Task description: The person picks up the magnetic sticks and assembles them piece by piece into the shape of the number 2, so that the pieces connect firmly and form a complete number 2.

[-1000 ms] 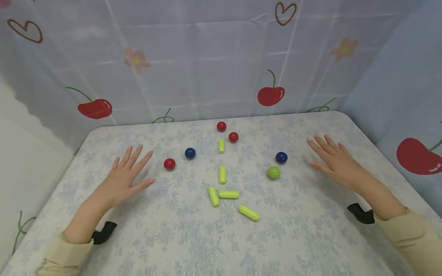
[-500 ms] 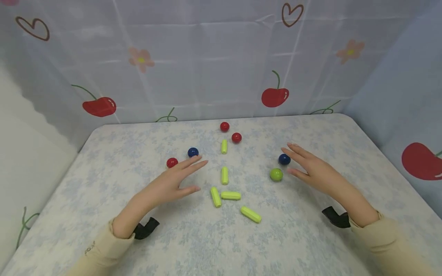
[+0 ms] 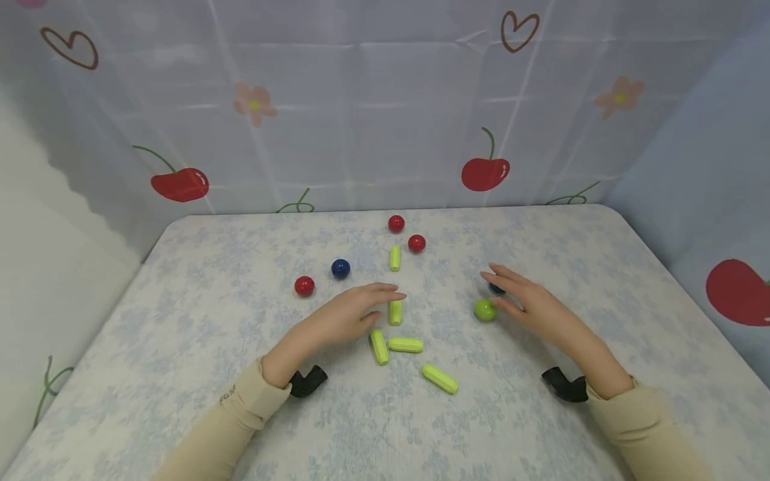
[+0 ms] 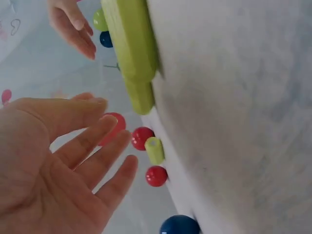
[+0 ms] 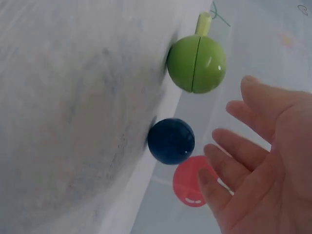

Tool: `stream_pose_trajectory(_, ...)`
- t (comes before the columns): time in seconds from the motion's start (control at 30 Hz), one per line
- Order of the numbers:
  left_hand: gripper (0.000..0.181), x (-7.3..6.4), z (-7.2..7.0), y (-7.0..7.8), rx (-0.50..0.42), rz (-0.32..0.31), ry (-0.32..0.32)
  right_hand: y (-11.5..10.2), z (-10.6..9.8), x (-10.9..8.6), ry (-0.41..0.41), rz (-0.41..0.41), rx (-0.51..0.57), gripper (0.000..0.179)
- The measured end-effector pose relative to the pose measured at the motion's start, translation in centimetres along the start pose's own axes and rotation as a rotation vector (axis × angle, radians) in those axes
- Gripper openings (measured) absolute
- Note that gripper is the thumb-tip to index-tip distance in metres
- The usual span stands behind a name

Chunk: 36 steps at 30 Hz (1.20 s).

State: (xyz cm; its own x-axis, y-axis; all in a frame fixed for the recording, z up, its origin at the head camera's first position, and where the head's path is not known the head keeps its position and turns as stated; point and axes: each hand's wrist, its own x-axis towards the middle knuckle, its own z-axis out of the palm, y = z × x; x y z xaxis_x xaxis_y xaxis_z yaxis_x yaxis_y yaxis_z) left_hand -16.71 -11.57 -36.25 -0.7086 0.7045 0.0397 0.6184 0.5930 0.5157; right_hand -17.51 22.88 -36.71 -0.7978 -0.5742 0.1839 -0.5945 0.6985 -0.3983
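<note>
Both hands have moved inward from the sides of the bench since a second ago, the left hand (image 3: 349,314) toward the green pegs and the right hand (image 3: 532,300) toward the two balls on the right; the toys lie as they did.

Largest is the bench (image 3: 180,321), covered in a pale blue floral cloth, with a cherry-and-heart patterned curtain (image 3: 361,120) behind and around it.

The left hand hovers over the middle of the bench, fingers (image 3: 385,290) loosely extended and gripping nothing, their tips just above the upright lime-green peg (image 3: 395,312). The right hand reaches in with fingers (image 3: 499,272) straight and spread, also holding nothing; they lie over the dark blue ball (image 3: 496,288), which is mostly hidden in the head view, while the thumb is just beside the lime-green ball (image 3: 484,310). The right wrist view shows both balls close to the fingertips but apart from them.

Near the left hand lie three more green pegs: one slanted (image 3: 379,347), one lying crosswise (image 3: 406,345) just beside it, and one (image 3: 440,379) nearer the person. A fifth peg (image 3: 394,258) stands farther back, between two red balls (image 3: 396,224) (image 3: 416,243) and another dark blue ball (image 3: 340,268). A third red ball (image 3: 304,286) sits left of that.
</note>
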Motion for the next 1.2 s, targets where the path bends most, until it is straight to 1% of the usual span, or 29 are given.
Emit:
stream_pose_trajectory(0.1,0.052,0.5,0.3,-0.7,0.013,-0.009,-0.044,-0.3,0.4,0.2,-0.004,-0.039,0.006,0.05)
stream_pose_trajectory(0.17,0.054,0.7,0.5,-1.1,0.017,-0.007,-0.07,-0.7,0.5,0.3,-0.016,-0.05,0.013,0.051)
stream_pose_trajectory(0.23,0.054,0.9,0.6,-1.4,0.029,0.003,-0.082,-1.1,0.6,0.4,-0.028,-0.052,0.009,0.052)
stream_pose_trajectory(0.27,0.053,0.9,0.7,-1.5,0.037,0.006,-0.079,-1.2,0.6,0.4,-0.036,-0.053,0.005,0.052)
stream_pose_trajectory(0.37,0.048,1.1,0.8,-1.6,0.076,0.015,-0.044,-1.6,0.8,0.5,-0.058,-0.037,-0.008,0.048)
stream_pose_trajectory(0.47,0.04,1.2,1.0,-1.7,0.105,0.03,0.009,-1.8,1.0,0.5,-0.08,-0.023,-0.045,0.042)
stream_pose_trajectory(0.57,0.031,1.2,1.2,-1.8,0.112,0.038,0.052,-1.9,1.2,0.6,-0.081,-0.001,-0.065,0.039)
stream_pose_trajectory(0.63,0.027,1.2,1.3,-1.9,0.104,0.031,0.073,-2.0,1.5,0.6,-0.069,0.011,-0.049,0.038)
stream_pose_trajectory(0.73,0.022,1.0,1.6,-2.0,0.093,0.011,0.09,-2.3,2.1,0.5,-0.038,0.015,0.016,0.037)
stream_pose_trajectory(0.83,0.018,0.9,1.8,-1.9,0.076,-0.006,0.095,-2.7,2.5,0.6,0.003,-0.011,0.106,0.037)
stream_pose_trajectory(0.97,0.017,0.9,1.8,-1.8,0.043,0.001,0.121,-3.3,3.2,1.0,0.07,-0.034,0.246,0.034)
stream_pose_trajectory(1.07,0.019,1.1,1.7,-1.5,0.008,0.025,0.155,-3.8,3.7,1.4,0.087,-0.004,0.389,0.033)
stream_pose_trajectory(1.13,0.021,1.2,1.5,-1.1,-0.025,0.042,0.169,-4.3,4.0,1.6,0.073,0.031,0.494,0.033)
stream_pose_trajectory(1.2,0.021,1.4,1.4,-0.7,-0.056,0.054,0.17,-4.8,4.2,1.8,0.057,0.057,0.585,0.033)
